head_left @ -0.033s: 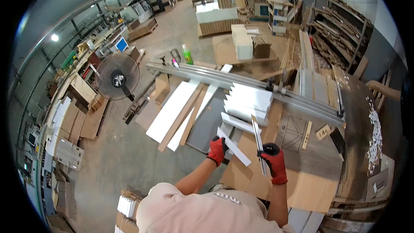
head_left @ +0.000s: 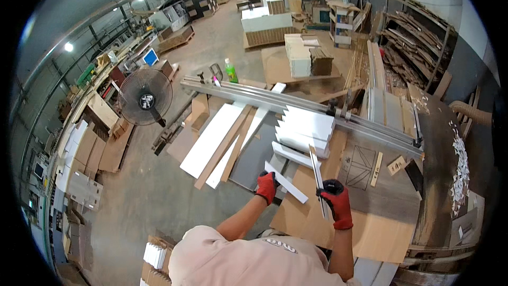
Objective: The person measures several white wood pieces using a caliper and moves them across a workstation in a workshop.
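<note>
My left hand (head_left: pixel 267 187), in a red glove with black fingers, is closed around the near end of a short white board strip (head_left: pixel 288 184) that slants over the table. My right hand (head_left: pixel 336 198), gloved the same way, grips a long narrow strip (head_left: pixel 317 172) with a white face and a dark line along its edge. The two strips are apart. Just beyond them is a stack of white panels (head_left: pixel 307 124), with a loose white strip (head_left: pixel 292 153) in front of it. Parts of my fingers are hidden by the gloves and strips.
A metal rail (head_left: pixel 246 94) crosses behind the panels. Long white boards (head_left: pixel 214 137) and brown strips lie at the left. A green bottle (head_left: pixel 230 70) stands behind the rail, a fan (head_left: pixel 145 97) farther left. White offcuts (head_left: pixel 459 175) are heaped at the right.
</note>
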A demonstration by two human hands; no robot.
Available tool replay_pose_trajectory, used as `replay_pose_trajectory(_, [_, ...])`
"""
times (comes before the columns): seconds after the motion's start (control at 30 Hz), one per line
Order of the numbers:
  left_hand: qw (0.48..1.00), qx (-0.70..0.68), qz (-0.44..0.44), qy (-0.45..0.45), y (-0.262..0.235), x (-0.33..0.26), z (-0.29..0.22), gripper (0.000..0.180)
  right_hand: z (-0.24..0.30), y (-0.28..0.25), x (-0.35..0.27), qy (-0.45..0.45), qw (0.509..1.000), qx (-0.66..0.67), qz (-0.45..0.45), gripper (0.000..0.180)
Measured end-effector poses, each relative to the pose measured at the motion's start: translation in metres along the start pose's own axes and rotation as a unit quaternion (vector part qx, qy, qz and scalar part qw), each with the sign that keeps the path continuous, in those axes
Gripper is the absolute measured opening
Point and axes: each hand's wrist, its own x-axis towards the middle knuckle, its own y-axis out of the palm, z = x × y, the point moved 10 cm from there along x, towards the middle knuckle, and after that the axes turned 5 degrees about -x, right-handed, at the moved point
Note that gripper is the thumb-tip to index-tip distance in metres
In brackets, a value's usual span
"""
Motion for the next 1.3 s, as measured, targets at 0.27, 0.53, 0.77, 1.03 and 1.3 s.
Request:
replay_pose_trajectory(0.27, [0.95,0.252,-0.128,0.134,-0.016,0.037,-0.004,0.019,0.006,0.003,-0.018,-0.013,0.999,-0.051,-0.011,0.017])
replay_pose_trajectory(0.53, [0.828,0.469,-0.168,0.257,0.025,-0.041,-0.077,0.068,-0.004,0.01,-0.028,-0.002,1.0,-0.018,0.0,0.019])
replay_pose_trajectory(0.77, [0.935,0.077,0.346,-0.033,0.13,-0.117,-0.049,0.087,-0.027,0.025,-0.031,0.054,0.997,0.044,0.03,0.023])
replay_pose_trajectory(1.03, [0.933,0.122,0.326,-0.087,0.149,-0.131,-0.056,0.071,-0.042,0.038,-0.043,0.084,0.991,0.093,0.052,0.024])
replay_pose_trajectory(1.3, [0.952,0.112,0.273,-0.074,0.141,-0.126,-0.069,0.05,-0.024,0.057,-0.063,0.088,0.968,0.167,0.164,0.061])
